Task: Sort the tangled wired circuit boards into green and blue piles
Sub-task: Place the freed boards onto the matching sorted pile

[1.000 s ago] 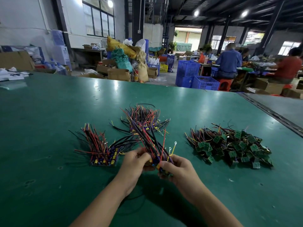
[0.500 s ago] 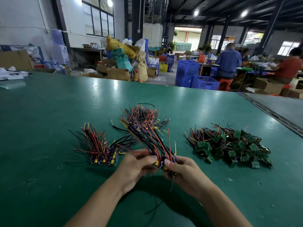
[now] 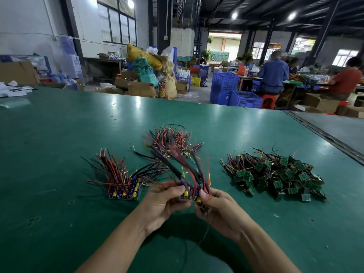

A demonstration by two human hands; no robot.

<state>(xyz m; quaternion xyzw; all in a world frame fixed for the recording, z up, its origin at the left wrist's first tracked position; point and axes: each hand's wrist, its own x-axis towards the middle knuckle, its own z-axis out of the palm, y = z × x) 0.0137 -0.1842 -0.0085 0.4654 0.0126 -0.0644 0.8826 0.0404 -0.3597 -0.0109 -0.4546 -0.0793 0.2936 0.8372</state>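
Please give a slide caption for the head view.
Left hand and right hand grip tangled wired boards between the blue pile and the green pile.

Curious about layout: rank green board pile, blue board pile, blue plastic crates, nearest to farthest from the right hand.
1. Green board pile, right of the right hand.
2. Blue board pile, left side.
3. Blue plastic crates, beyond the table.

Blue crates [image 3: 224,87], cardboard boxes [image 3: 140,89] and perhaps sacks [image 3: 146,72] stand behind.
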